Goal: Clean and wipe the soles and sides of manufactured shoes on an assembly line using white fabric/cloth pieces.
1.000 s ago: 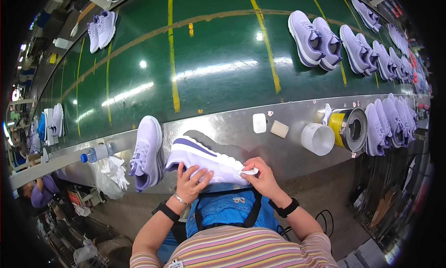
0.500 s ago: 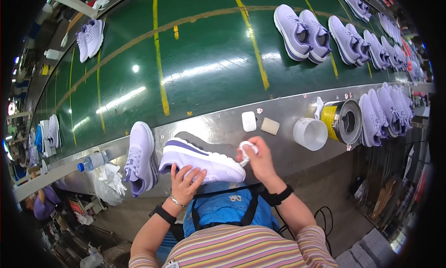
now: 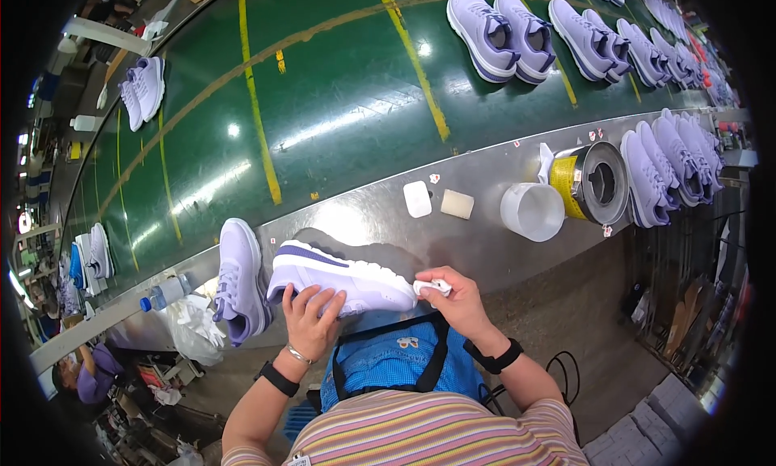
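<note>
A lilac sneaker [image 3: 356, 286] with a white sole and purple stripe lies on its side at the near edge of the metal ledge, its sole turned away from me. My left hand [image 3: 312, 319] grips its upper near the heel, with the fingers spread over the side. My right hand [image 3: 462, 306] pinches a small wad of white cloth [image 3: 433, 288] against the toe end. A second lilac sneaker [image 3: 240, 280] rests just left of the first, toe pointing away. The palm of my left hand is hidden.
On the ledge stand a white tub [image 3: 532, 212] and a yellow-labelled tin [image 3: 590, 183], near a white pad [image 3: 417, 199] and a beige block [image 3: 457, 204]. More sneakers [image 3: 647, 175] line the right. A green conveyor [image 3: 323, 102] runs beyond. A bottle [image 3: 166, 292] lies left.
My right hand has moved down and slightly right, bringing the cloth lower around the sneaker's toe. My left hand keeps its hold. The whole view has shifted and tilted a little.
</note>
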The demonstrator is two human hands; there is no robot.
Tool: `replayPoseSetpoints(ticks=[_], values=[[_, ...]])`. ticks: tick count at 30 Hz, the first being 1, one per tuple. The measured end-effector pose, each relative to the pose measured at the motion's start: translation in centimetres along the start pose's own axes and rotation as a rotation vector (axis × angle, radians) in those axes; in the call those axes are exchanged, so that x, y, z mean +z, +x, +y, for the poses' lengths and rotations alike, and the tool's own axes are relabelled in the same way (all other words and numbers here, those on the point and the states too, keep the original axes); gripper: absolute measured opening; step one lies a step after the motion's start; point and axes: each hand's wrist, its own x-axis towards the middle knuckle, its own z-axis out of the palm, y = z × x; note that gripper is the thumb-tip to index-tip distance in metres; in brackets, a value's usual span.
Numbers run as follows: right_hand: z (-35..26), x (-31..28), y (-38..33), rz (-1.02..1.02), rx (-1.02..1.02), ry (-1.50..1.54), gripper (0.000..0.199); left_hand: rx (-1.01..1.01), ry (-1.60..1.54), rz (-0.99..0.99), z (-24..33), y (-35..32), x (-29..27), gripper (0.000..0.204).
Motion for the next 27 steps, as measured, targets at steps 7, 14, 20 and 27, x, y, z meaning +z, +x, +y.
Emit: replayPoseSetpoints(ticks=[7,14,20,27], values=[[0.8,0.6,0.5,0.032,-0.086,-0.286,0.011,-0.072,0.063,-0.138,0.9,1.1,-0.5,0.074],[0.0,1.9,2.1,-0.038,-0.066,-0.454,0.009,-0.04,0.077,-0.082,0.7,1.3,0.2,0.057],[-1.2,3.7,4.4,-0.159,-0.138,-0.557,0.011,-0.046,0.053,-0.073,0.6,1.3,0.2,0.049],[-3.3,2.8,5.4,-0.334,-0.021,-0.569,0.014,-0.08,0.027,-0.076,0.6,1.4,0.0,0.042]])
